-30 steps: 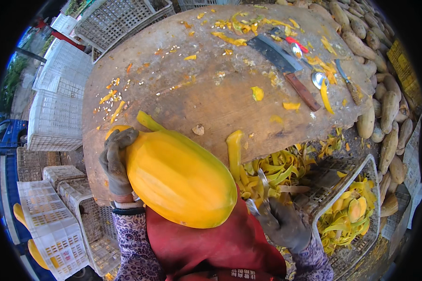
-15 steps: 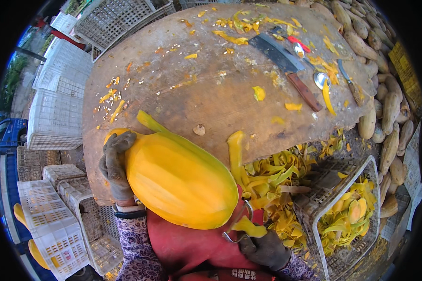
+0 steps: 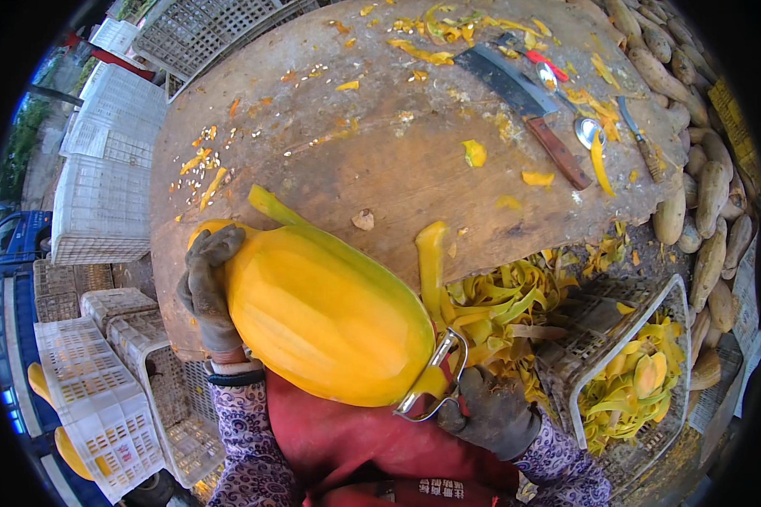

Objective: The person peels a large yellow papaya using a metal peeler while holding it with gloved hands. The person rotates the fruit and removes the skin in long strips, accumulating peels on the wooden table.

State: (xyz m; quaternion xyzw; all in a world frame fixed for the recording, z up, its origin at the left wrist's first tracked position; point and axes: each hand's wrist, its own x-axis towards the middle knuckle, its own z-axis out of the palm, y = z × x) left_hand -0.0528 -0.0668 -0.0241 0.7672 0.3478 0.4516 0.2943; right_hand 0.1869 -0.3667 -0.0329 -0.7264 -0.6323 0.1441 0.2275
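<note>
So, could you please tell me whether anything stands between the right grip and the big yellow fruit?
Yes: the metal peeler, held in the gloved right grip, sits between it and the lower right end of the big yellow fruit. A piece of peel shows within the peeler's frame.

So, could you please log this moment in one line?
Left hand: gripping yellow fruit; Right hand: holding peeler at fruit's right end; Cleaver: lying on table

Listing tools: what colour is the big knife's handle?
Reddish-brown handle, best seen in the head view.
</note>
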